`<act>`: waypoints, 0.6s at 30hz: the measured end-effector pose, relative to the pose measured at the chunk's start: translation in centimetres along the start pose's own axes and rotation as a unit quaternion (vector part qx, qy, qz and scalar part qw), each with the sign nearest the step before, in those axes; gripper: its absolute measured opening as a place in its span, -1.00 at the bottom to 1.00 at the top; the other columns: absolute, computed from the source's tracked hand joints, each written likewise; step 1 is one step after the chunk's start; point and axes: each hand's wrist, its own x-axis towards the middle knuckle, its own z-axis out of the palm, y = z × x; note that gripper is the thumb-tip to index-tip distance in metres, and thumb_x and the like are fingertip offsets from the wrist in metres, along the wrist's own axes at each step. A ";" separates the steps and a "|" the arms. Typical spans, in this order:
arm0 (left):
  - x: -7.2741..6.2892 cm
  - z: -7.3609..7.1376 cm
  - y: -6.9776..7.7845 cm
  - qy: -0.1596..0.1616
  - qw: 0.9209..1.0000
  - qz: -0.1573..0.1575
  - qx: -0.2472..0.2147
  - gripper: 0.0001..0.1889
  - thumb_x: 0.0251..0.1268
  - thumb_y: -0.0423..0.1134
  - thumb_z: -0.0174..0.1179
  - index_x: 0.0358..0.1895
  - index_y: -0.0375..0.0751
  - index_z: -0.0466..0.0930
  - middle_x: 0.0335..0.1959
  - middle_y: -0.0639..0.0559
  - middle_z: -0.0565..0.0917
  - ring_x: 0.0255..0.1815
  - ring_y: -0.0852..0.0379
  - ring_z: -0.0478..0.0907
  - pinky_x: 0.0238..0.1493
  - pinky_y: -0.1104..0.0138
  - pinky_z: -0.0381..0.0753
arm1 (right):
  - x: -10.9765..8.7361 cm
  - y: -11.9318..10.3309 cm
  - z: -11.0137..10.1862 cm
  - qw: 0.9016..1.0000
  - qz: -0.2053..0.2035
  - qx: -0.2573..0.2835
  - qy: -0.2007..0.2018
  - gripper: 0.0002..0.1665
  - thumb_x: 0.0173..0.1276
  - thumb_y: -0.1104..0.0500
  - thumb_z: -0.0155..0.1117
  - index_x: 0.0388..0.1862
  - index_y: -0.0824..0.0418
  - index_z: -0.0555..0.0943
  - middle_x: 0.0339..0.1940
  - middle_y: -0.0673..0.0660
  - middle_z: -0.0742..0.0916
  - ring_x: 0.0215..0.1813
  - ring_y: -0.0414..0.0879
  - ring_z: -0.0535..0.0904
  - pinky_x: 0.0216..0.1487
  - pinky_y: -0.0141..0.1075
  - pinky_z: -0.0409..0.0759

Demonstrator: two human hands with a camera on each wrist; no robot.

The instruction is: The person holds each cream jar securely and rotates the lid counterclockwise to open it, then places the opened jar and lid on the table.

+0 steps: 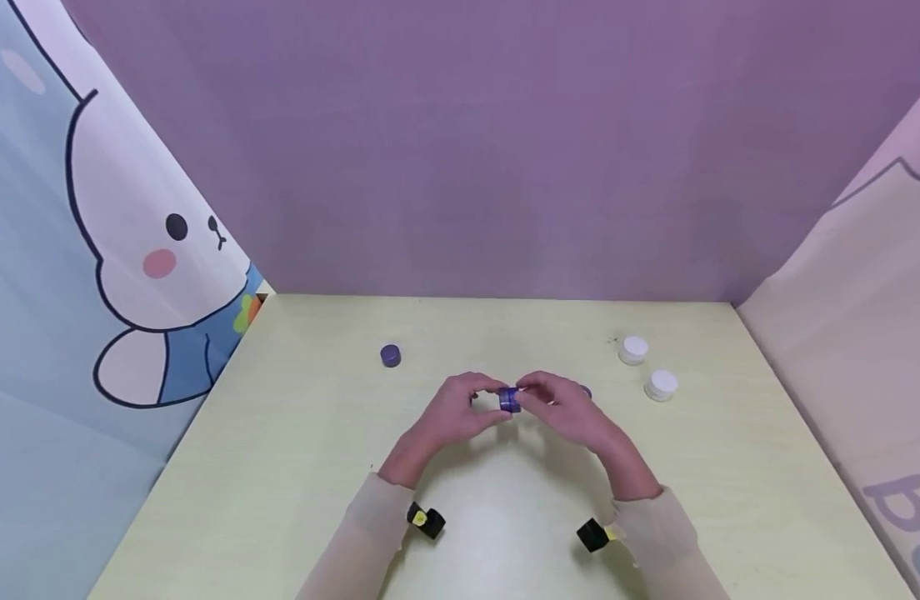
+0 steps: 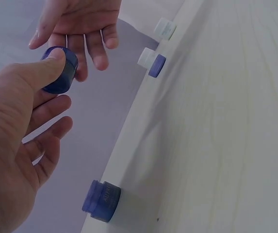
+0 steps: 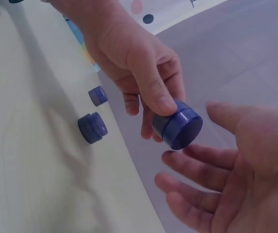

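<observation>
A person's left hand (image 1: 460, 408) pinches a glossy blue jar (image 3: 177, 125) between thumb and fingers above the middle of a pale table (image 1: 242, 467) with faint wood grain, the squat cylinder's smooth, rounded cap gleaming at one end. The right hand (image 3: 236, 165) is spread just beside it, fingers parted and loosely bent; whether a fingertip touches the jar cannot be told. On the table stand a stout blue pot (image 3: 91, 128) with a narrower neck and a small, plain purple cylinder (image 1: 390, 356). To the right, two round white tubs (image 1: 662, 385) stand near each other, and a flat blue disc (image 2: 157, 66) lies near them. Matte purple cloth (image 1: 490, 150) hangs behind, lightly creased, beside a bunny-print sheet (image 1: 130, 250)
</observation>
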 end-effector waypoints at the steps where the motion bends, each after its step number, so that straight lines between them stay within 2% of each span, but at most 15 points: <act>1: 0.0 0.0 0.0 -0.001 1.000 0.002 0.000 -0.62 0.14 -0.04 0.42 0.00 -0.09 0.70 -0.13 0.14 0.70 -0.07 -0.03 0.63 -0.17 0.07 0.60 | -0.1 0.0 0.0 1.000 0.007 -0.007 0.001 -0.65 0.47 0.01 0.17 0.04 0.22 0.61 -0.15 0.05 0.72 -0.11 -0.03 0.61 -0.12 -0.16 0.58; 5: -0.1 0.1 -0.1 0.000 1.000 0.008 0.004 -0.62 0.14 -0.03 0.42 0.00 -0.10 0.69 -0.13 0.14 0.71 -0.07 -0.04 0.63 -0.11 0.09 0.60 | -0.2 0.0 -0.1 0.998 0.042 -0.039 0.010 -0.57 0.54 -0.09 0.01 -0.02 0.19 0.64 -0.19 0.07 0.71 -0.14 -0.05 0.60 -0.13 -0.15 0.57; 9: 0.0 0.1 -0.2 0.004 1.000 0.006 0.003 -0.63 0.15 -0.05 0.42 0.00 -0.08 0.69 -0.12 0.15 0.70 -0.05 -0.04 0.63 -0.04 0.10 0.59 | -0.2 0.0 -0.2 0.997 0.061 -0.053 -0.001 -0.47 0.54 -0.17 -0.05 -0.08 0.21 0.66 -0.24 0.13 0.72 -0.18 -0.05 0.61 -0.19 -0.16 0.57; 13: 0.0 0.1 -0.4 0.004 1.000 0.006 0.005 -0.64 0.15 -0.05 0.42 0.00 -0.06 0.69 -0.12 0.18 0.69 -0.05 -0.03 0.63 -0.07 0.11 0.60 | -0.1 0.2 -0.1 0.997 0.053 -0.041 -0.024 -0.50 0.52 -0.17 -0.01 -0.14 0.19 0.67 -0.24 0.17 0.72 -0.20 -0.02 0.60 -0.23 -0.17 0.56; 18: 0.0 0.2 -0.4 0.004 1.000 0.008 0.007 -0.64 0.15 -0.05 0.42 0.00 -0.05 0.70 -0.12 0.19 0.69 -0.07 -0.01 0.63 -0.17 0.09 0.61 | -0.1 0.3 0.0 0.998 0.036 -0.026 -0.034 -0.62 0.50 -0.08 0.09 -0.11 0.18 0.68 -0.23 0.18 0.72 -0.24 0.01 0.58 -0.26 -0.18 0.56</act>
